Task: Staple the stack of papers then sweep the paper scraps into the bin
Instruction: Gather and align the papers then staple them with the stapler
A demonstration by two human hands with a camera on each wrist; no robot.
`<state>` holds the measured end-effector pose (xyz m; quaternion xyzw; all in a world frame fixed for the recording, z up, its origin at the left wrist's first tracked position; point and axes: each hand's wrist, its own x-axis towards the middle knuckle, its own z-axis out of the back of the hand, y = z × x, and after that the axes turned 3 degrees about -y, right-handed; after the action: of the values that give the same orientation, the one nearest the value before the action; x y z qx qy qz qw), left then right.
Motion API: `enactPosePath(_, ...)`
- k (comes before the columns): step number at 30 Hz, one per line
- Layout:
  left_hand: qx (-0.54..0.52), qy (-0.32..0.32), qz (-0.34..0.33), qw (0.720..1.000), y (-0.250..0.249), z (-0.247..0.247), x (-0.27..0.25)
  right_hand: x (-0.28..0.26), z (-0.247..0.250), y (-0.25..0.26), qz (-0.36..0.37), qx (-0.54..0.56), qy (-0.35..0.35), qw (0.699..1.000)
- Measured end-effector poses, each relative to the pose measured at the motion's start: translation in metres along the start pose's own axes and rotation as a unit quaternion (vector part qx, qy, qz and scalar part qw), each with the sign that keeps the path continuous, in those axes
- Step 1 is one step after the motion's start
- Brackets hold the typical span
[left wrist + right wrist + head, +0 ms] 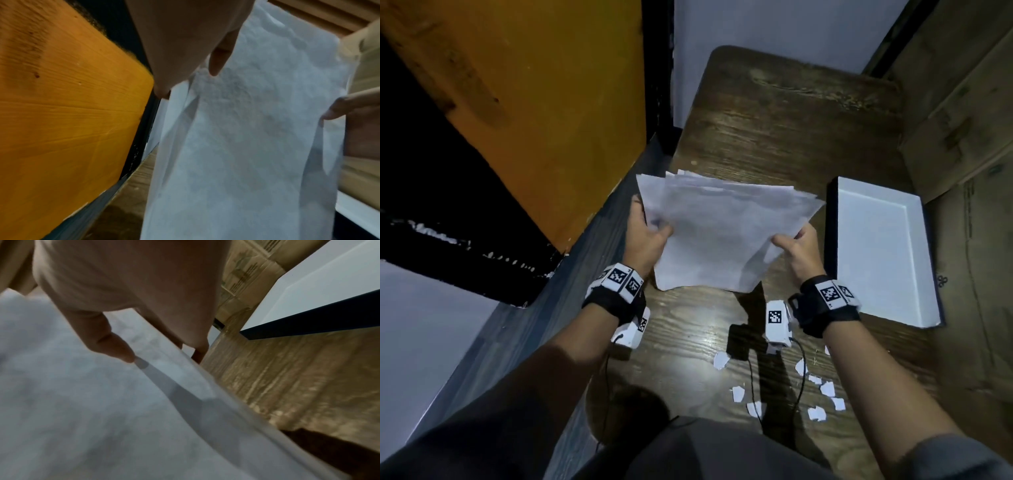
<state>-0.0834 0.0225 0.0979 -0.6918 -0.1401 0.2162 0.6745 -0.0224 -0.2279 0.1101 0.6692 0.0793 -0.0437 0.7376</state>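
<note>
A loose stack of white papers is lifted off the dark wooden table, its sheets fanned at the far edge. My left hand grips the stack's left side, thumb on top. My right hand pinches the right near edge. In the left wrist view the papers hang below my left hand. In the right wrist view my right hand holds the papers at their edge. Several white paper scraps lie on the table near me. A dark object, possibly the stapler, lies below the stack.
A shallow white box with dark sides sits on the table's right part, also seen in the right wrist view. An orange wooden panel stands at the left. Cardboard boxes line the right side.
</note>
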Motion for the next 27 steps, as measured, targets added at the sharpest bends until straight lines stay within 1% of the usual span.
enactPosePath(2, 0.039, 0.032, 0.025, 0.998, 0.003, -0.006, -0.011, -0.008, -0.004, -0.011, -0.021, -0.045, 0.023, 0.998)
enactPosePath(4, 0.080, 0.026, 0.025, 0.996, 0.004, -0.014, -0.017, -0.012, -0.014, -0.015, -0.020, -0.065, 0.017, 0.998)
enactPosePath(6, 0.090, -0.002, 0.023, 0.996, 0.001, -0.015, -0.017, -0.012, -0.020, -0.008, 0.004, -0.059, -0.010, 0.998)
enactPosePath(8, 0.066, 0.002, 0.014, 0.998, -0.008, -0.009, -0.013, -0.009, -0.020, 0.009, 0.037, -0.053, -0.017, 0.998)
enactPosePath(10, 0.048, 0.011, -0.017, 0.999, -0.023, 0.001, -0.009, -0.003, -0.017, 0.031, 0.067, -0.079, 0.006, 0.995)
enactPosePath(11, 0.060, -0.011, -0.061, 0.996, -0.033, 0.008, -0.007, 0.001, -0.015, 0.043, 0.082, -0.104, 0.023, 0.991)
enactPosePath(12, 0.094, -0.038, -0.123, 0.987, -0.043, 0.014, -0.005, 0.005, -0.013, 0.054, 0.097, -0.133, 0.045, 0.985)
enactPosePath(13, 0.152, -0.052, -0.177, 0.971, -0.057, 0.017, -0.006, 0.008, -0.013, 0.065, 0.114, -0.169, 0.071, 0.976)
enactPosePath(14, 0.220, -0.047, -0.216, 0.950, -0.071, 0.016, -0.006, 0.011, -0.013, 0.074, 0.135, -0.212, 0.100, 0.963)
enactPosePath(15, 0.292, -0.017, -0.234, 0.927, -0.081, 0.014, -0.006, 0.012, -0.015, 0.081, 0.162, -0.258, 0.128, 0.944)
enactPosePath(16, 0.348, 0.035, -0.238, 0.906, -0.087, 0.010, -0.004, 0.013, -0.018, 0.086, 0.190, -0.304, 0.152, 0.921)
enactPosePath(17, 0.375, 0.091, -0.230, 0.893, -0.090, 0.006, -0.003, 0.013, -0.022, 0.090, 0.217, -0.342, 0.170, 0.898)
enactPosePath(18, 0.367, 0.133, -0.214, 0.895, -0.088, 0.002, 0.001, 0.013, -0.026, 0.093, 0.239, -0.370, 0.182, 0.879)
enactPosePath(19, 0.336, 0.157, -0.193, 0.908, -0.086, 0.000, 0.004, 0.013, -0.028, 0.093, 0.252, -0.385, 0.190, 0.867)
enactPosePath(20, 0.299, 0.161, -0.177, 0.924, -0.082, -0.002, 0.005, 0.014, -0.028, 0.093, 0.250, -0.387, 0.196, 0.866)
enactPosePath(21, 0.275, 0.156, -0.172, 0.933, -0.080, -0.002, 0.006, 0.016, -0.026, 0.092, 0.234, -0.381, 0.200, 0.872)
enactPosePath(23, 0.240, 0.141, -0.179, 0.944, -0.077, 0.003, 0.008, 0.024, -0.008, 0.083, 0.178, -0.393, 0.193, 0.881)
enactPosePath(24, 0.219, 0.135, -0.176, 0.950, -0.074, 0.009, 0.009, 0.030, 0.005, 0.074, 0.158, -0.413, 0.168, 0.881)
enactPosePath(25, 0.198, 0.129, -0.170, 0.957, -0.072, 0.014, 0.010, 0.034, 0.021, 0.064, 0.138, -0.429, 0.129, 0.883)
enactPosePath(27, 0.166, 0.110, -0.152, 0.968, -0.063, 0.028, 0.012, 0.039, 0.050, 0.044, 0.088, -0.412, 0.047, 0.906)
